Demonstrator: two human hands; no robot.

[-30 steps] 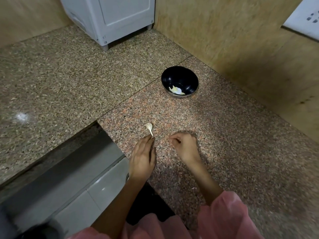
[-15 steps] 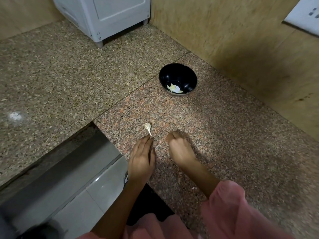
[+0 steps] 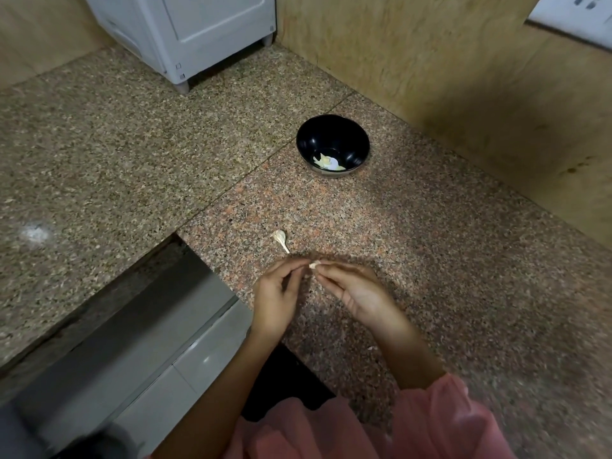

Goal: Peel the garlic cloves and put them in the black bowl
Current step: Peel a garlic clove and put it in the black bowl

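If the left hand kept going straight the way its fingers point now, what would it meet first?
Probably the small pale garlic clove that the right hand pinches; the left hand has its fingertips right beside it, though actual contact is unclear.

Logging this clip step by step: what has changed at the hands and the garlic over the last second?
Both hands have lifted off the counter and come together: the right hand now pinches a small garlic piece at its fingertips, and the left hand reaches its fingertips to it. The garlic stem piece lies where it did, and the black bowl holds the same pale pieces.
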